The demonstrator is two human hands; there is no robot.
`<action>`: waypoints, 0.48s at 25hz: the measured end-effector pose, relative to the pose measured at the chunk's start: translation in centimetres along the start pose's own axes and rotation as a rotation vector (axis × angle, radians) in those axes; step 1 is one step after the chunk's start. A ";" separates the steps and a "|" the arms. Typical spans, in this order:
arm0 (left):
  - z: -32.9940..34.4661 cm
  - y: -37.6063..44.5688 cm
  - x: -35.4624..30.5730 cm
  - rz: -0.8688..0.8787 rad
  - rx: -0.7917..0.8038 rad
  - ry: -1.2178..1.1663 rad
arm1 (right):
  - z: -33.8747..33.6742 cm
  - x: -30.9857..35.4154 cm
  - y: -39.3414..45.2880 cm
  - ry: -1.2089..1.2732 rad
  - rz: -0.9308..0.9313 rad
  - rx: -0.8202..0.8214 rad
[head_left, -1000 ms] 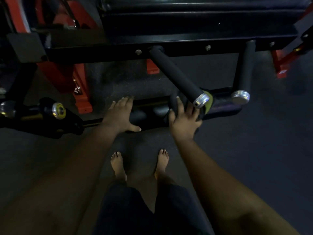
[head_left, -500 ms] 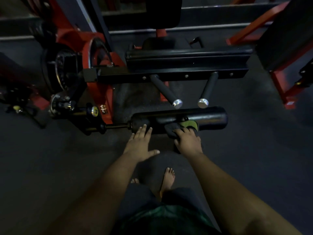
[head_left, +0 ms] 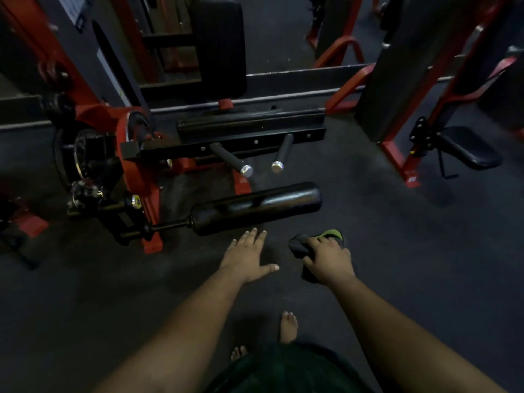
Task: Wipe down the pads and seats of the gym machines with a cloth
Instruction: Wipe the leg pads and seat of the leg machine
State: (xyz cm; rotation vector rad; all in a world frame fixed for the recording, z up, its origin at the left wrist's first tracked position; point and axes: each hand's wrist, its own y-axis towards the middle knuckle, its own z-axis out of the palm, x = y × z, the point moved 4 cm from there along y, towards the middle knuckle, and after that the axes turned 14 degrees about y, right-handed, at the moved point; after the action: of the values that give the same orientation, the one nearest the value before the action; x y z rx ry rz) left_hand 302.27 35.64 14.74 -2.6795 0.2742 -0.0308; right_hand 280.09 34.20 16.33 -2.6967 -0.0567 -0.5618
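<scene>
Below the black roller pad, the right hand grips a dark cloth (green-edged), clear of it; the left hand hovers flat, fingers spread.

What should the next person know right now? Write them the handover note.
Right hand: grips the dark cloth with a green edge, off the machine.
Left hand: open, fingers straight, holding nothing, just short of the black roller pad.
Done: cannot tell from here what has been wiped.
Left: the back pad behind it, and the small black seat on the red frame to the right.
</scene>
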 end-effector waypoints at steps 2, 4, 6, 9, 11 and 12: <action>-1.4 -0.1 -2.3 0.010 -0.024 0.026 | -2.3 -2.0 -0.4 0.035 0.024 -0.053; -2.8 0.7 -4.2 0.005 -0.050 0.043 | -4.2 -4.0 -0.1 0.061 0.025 -0.085; -4.5 1.8 -6.2 -0.030 -0.084 0.033 | -6.1 -6.5 0.7 0.098 0.005 -0.107; -7.5 4.2 -8.9 -0.113 -0.151 0.044 | -10.1 -10.3 3.4 0.123 -0.058 -0.125; -9.1 5.8 -10.5 -0.209 -0.185 0.021 | -13.3 -12.4 5.6 0.071 -0.132 -0.127; -10.0 6.5 -11.3 -0.259 -0.201 0.004 | -15.0 -13.4 6.9 0.055 -0.166 -0.137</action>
State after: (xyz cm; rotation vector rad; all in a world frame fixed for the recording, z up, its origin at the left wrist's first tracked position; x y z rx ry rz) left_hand 289.28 27.87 21.15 -2.8979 -0.0750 -0.0918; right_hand 262.95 22.62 21.28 -2.8245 -0.2371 -0.7125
